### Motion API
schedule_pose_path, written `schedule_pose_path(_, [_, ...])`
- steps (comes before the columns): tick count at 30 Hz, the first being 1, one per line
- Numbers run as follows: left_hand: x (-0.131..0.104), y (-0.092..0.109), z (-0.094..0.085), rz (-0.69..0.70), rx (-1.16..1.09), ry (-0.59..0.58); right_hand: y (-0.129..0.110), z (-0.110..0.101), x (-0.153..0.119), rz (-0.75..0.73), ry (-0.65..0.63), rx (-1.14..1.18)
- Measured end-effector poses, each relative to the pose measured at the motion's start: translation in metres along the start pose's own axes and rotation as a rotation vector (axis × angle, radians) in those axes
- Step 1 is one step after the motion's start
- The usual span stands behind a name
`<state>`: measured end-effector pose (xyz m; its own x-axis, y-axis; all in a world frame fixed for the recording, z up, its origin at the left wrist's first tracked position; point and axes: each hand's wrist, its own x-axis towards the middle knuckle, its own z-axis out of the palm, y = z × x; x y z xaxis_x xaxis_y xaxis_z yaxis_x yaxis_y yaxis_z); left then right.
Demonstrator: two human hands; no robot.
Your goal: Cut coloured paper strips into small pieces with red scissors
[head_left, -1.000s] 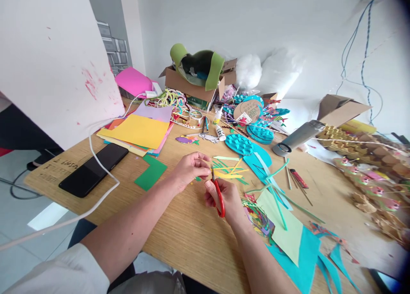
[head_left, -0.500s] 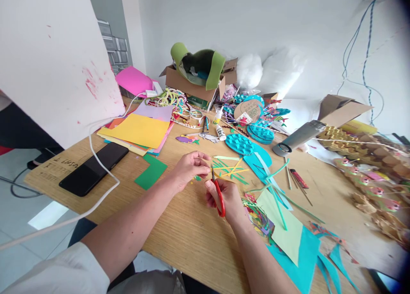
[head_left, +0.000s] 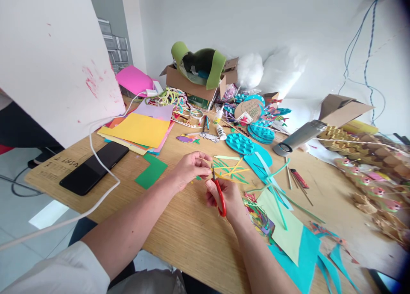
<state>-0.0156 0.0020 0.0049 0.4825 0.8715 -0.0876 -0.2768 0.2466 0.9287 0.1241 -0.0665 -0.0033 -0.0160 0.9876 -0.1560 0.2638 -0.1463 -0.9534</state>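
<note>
My right hand (head_left: pixel 226 200) is wrapped round the red handles of a pair of scissors (head_left: pixel 221 199), whose blades point up and away beside my left fingertips. My left hand (head_left: pixel 194 170) is closed in a pinch at the blade tips, on what looks like a thin yellow paper strip, mostly hidden by the fingers. Just beyond the scissors lie several yellow and green paper strips (head_left: pixel 232 170). Tiny green and yellow scraps (head_left: pixel 198 178) rest on the table under my left hand. A notched green paper piece (head_left: pixel 152 172) lies left of it.
A black phone (head_left: pixel 94 168) and a white cable (head_left: pixel 118 180) lie at the left, near stacked coloured paper (head_left: pixel 137 129). Glue bottles (head_left: pixel 221 132) stand behind the strips. At the right are a grey flask (head_left: pixel 299 138), light green paper (head_left: pixel 285 230) and a pile of scraps (head_left: pixel 259 215).
Both hands and the scissors stay almost in place. The whole view has shifted very slightly; nothing has visibly been picked up or let go.
</note>
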Motion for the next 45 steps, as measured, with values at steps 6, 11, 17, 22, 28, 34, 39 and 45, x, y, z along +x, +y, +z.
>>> schedule_pose_path(6, [0.0015, -0.0003, -0.0011, 0.012, 0.001, 0.014, -0.0006, 0.0003, -0.0017, 0.039, 0.012, 0.014])
schedule_pose_path(11, [0.0022, -0.0011, -0.0014, 0.018, -0.007, 0.016, -0.0001, 0.0005, -0.0022, 0.041, 0.019, 0.018])
schedule_pose_path(17, [0.0001, 0.0001, 0.0002, 0.01, -0.013, 0.005, 0.0027, 0.0, -0.0005, 0.04, 0.019, 0.027])
schedule_pose_path(22, [-0.0001, -0.0001, 0.0005, 0.011, 0.009, 0.005, 0.0057, 0.0004, -0.0003, 0.021, 0.024, 0.029])
schedule_pose_path(28, [-0.0001, -0.0001, -0.0001, 0.007, 0.013, -0.001, 0.0052, 0.0005, -0.0004, 0.017, 0.03, 0.016])
schedule_pose_path(34, [0.0001, 0.0012, 0.0007, 0.004, 0.001, 0.014, 0.0056, 0.0015, 0.0, 0.038, 0.036, 0.049])
schedule_pose_path(39, [0.0011, 0.0001, 0.0001, 0.014, -0.011, 0.018, 0.0047, 0.0017, -0.0001, 0.038, 0.03, 0.054])
schedule_pose_path(45, [0.0016, -0.0008, -0.0002, 0.022, -0.023, 0.022, 0.0048, 0.0018, 0.0004, 0.049, 0.03, 0.052])
